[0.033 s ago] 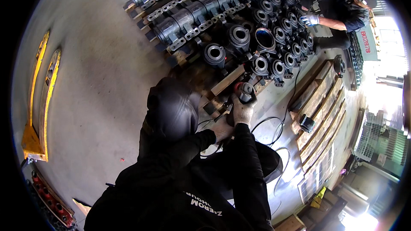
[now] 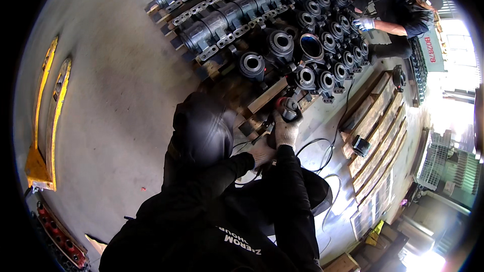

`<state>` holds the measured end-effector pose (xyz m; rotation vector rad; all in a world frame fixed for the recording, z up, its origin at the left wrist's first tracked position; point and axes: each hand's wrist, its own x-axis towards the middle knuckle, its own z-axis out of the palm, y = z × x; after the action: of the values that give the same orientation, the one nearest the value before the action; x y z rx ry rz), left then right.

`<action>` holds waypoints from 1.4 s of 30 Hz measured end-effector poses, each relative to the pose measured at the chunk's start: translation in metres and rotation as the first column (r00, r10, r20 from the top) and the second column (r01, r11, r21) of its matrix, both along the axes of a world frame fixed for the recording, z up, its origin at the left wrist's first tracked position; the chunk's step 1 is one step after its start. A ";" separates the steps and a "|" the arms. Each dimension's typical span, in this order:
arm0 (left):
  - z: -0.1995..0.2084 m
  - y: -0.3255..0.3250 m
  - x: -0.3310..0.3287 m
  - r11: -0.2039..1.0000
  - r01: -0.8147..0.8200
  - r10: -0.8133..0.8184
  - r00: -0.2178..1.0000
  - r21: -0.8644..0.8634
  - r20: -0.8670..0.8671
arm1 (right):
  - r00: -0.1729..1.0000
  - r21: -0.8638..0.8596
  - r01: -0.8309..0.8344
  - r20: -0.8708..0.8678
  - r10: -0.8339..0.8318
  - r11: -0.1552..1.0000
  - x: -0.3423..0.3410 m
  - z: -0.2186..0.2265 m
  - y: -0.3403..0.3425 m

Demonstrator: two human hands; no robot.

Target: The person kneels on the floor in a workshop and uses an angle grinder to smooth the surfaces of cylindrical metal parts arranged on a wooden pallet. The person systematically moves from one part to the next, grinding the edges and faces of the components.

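Observation:
Both my gloved hands are on a corded power tool that looks like an angle grinder, with a grey metal head and a bit of red. My right hand wraps round it just behind the head. Lower and to the left, my left hand closes on its dark rear part, mostly hidden by the glove. Just beyond the tool's head stand black cast metal housings with round bores; the nearest is a ringed housing. Another housing sits farther left on the pallet's wooden boards.
Long black castings lie on pallets at the far left. A co-worker in dark clothes crouches at the far right. A wooden pallet carries a small black block. A black cable loops beside my knee. Yellow forks stand left.

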<state>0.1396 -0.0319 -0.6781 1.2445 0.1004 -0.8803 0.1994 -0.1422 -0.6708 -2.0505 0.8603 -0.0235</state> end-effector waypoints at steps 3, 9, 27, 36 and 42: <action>-0.047 -0.019 0.005 0.998 -0.017 0.013 0.998 0.067 0.066 | 0.999 0.011 0.049 0.006 -0.049 0.999 0.014 -0.007 -0.012; -0.019 -0.029 0.021 0.993 0.087 -0.090 0.995 0.080 0.046 | 0.994 0.001 0.109 0.003 -0.109 0.994 0.015 -0.004 -0.031; -0.025 -0.049 0.015 0.913 0.284 -0.299 0.954 0.292 0.008 | 0.947 0.109 0.319 -0.010 -0.320 0.942 -0.010 -0.006 -0.057; -0.070 -0.042 0.004 0.990 0.037 -0.045 0.997 0.133 0.056 | 0.993 0.022 0.113 -0.021 -0.113 0.993 0.013 0.014 -0.019; -0.028 -0.020 0.006 0.999 -0.007 0.010 0.998 -0.047 0.065 | 1.000 0.064 0.024 -0.013 -0.023 0.998 0.009 0.009 -0.007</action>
<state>0.1455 -0.0518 -0.7060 1.2272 0.0331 -0.8291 0.2083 -0.1496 -0.6616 -1.9828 0.8821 0.0042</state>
